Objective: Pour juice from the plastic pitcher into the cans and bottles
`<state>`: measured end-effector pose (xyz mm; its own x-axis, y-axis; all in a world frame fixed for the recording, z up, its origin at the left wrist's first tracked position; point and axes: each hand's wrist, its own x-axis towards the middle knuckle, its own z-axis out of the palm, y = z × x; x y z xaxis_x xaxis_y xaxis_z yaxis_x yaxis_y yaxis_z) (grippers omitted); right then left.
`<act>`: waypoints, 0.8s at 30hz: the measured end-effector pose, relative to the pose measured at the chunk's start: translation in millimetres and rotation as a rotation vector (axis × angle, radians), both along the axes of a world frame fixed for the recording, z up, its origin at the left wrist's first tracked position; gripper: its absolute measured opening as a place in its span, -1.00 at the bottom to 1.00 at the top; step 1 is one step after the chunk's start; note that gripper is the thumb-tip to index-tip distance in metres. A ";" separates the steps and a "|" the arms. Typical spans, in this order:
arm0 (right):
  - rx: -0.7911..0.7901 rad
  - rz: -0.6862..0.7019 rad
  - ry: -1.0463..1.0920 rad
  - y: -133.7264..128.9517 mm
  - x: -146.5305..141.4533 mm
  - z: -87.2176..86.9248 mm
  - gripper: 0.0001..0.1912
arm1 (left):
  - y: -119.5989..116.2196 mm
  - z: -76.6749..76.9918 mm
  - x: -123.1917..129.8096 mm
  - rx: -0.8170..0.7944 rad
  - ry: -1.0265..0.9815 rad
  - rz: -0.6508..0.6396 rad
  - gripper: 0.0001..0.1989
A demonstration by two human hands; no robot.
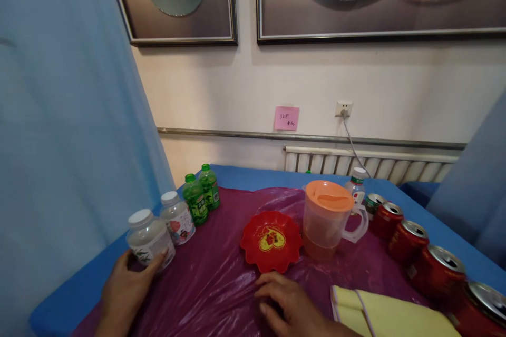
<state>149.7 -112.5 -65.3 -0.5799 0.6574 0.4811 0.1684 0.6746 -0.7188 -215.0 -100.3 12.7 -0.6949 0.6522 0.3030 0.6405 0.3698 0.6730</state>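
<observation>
Head view: from where I stand, with the red dish [272, 242] as the hub of a clock and twelve toward the wall, the nearer jar [150, 237] sits at nine o'clock, with its white lid on. The person's left hand [128, 289] is round its lower body, thumb on one side and fingers on the other, pinching it. The right hand [292, 300] lies palm down at five o'clock, its fingers loosely curled and slightly apart, holding nothing, just beside the dish's rim.

The jar looks clear, stiff and smooth, so I'd judge it light if there is little inside; I can't tell the contents. The walls may be slippery, and whether they are glass or plastic is unclear. The wide body below the shoulder seems the best hold, better than the lid.

At one o'clock from that jar the second jar [179, 221] stands close by, so a swing that way could knock it; two green bottles [195, 202] follow at ten o'clock from the dish. The tabletop [79, 284] edge and blue curtain [79, 116] crowd the outer side. The best room is over the wrinkled purple cover [221, 268], toward the dish; past it, the pitcher [322, 226] blocks three o'clock.
</observation>
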 end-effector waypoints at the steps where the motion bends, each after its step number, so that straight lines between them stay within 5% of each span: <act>1: 0.014 -0.015 0.036 0.5 0.4 -1.2 -0.71 | -4.1 2.0 4.5 0.012 -0.020 -0.001 -0.29; 3: 0.034 -0.043 0.088 1.3 1.2 -1.9 -0.73 | -11.1 7.7 18.8 0.066 -0.103 -0.035 -0.25; 7: 0.060 -0.090 0.152 0.8 3.6 5.3 -0.73 | -4.3 24.7 64.6 0.253 -0.263 -0.326 -0.26; 12: 0.125 -0.177 0.181 -4.4 14.0 27.5 -0.72 | 46.6 34.6 125.6 0.367 -0.010 -0.592 -0.35; 18: 0.040 -0.443 0.223 -1.1 33.2 60.8 -0.68 | 97.8 6.7 166.9 0.603 0.499 -0.819 -0.44; 24: -0.114 -0.670 0.246 19.9 36.6 83.3 -0.62 | 103.1 -13.2 169.7 0.703 0.677 -0.961 -0.43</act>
